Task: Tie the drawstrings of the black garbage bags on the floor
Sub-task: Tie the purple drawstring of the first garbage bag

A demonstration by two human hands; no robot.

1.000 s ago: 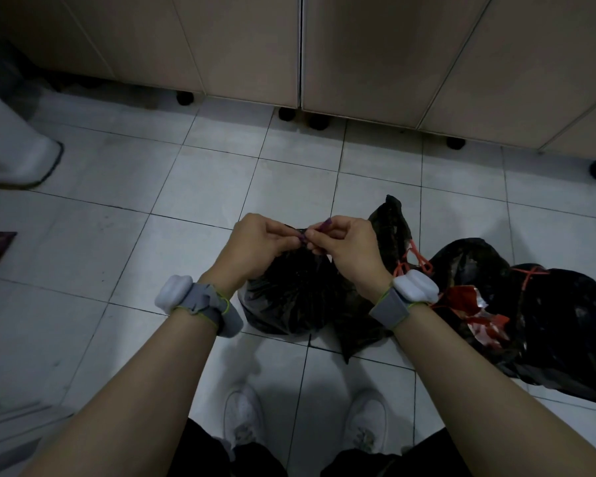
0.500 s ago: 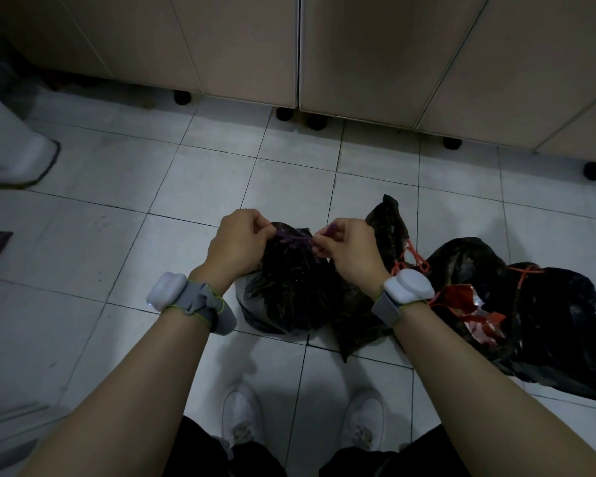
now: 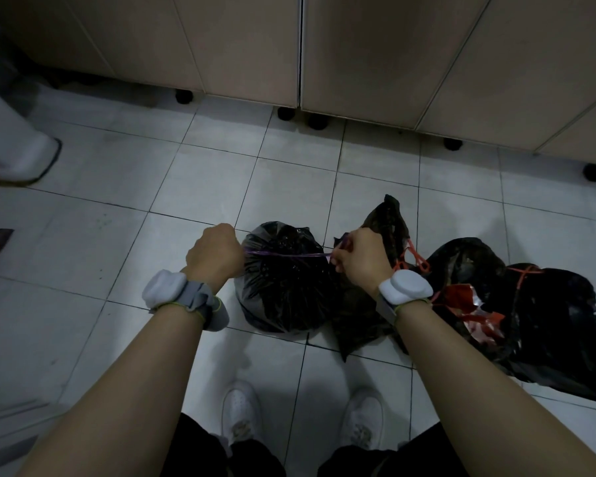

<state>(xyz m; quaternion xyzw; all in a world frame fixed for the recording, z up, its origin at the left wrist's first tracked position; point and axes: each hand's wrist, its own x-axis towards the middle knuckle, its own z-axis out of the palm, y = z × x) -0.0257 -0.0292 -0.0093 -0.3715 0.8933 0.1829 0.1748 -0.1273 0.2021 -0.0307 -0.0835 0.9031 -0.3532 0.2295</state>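
A small black garbage bag point(image 3: 283, 290) stands on the tiled floor between my hands. Its purple drawstring point(image 3: 289, 254) is stretched taut across the bag's top. My left hand point(image 3: 215, 254) grips one end in a fist at the bag's left. My right hand point(image 3: 362, 258) pinches the other end at the bag's right. Two more black bags lie to the right: a narrow one point(image 3: 386, 218) behind my right hand and a large one point(image 3: 537, 325), both with red drawstrings point(image 3: 415, 259).
Beige cabinets point(image 3: 300, 49) on black feet run along the far side. A white bin base point(image 3: 11, 146) stands at the far left. My white shoes point(image 3: 241, 411) are just below the bag. Torn red packaging point(image 3: 468, 304) shows in the large bag.
My hands were together at the bag's top; they have pulled apart sideways, drawing the purple drawstring tight across the bag.
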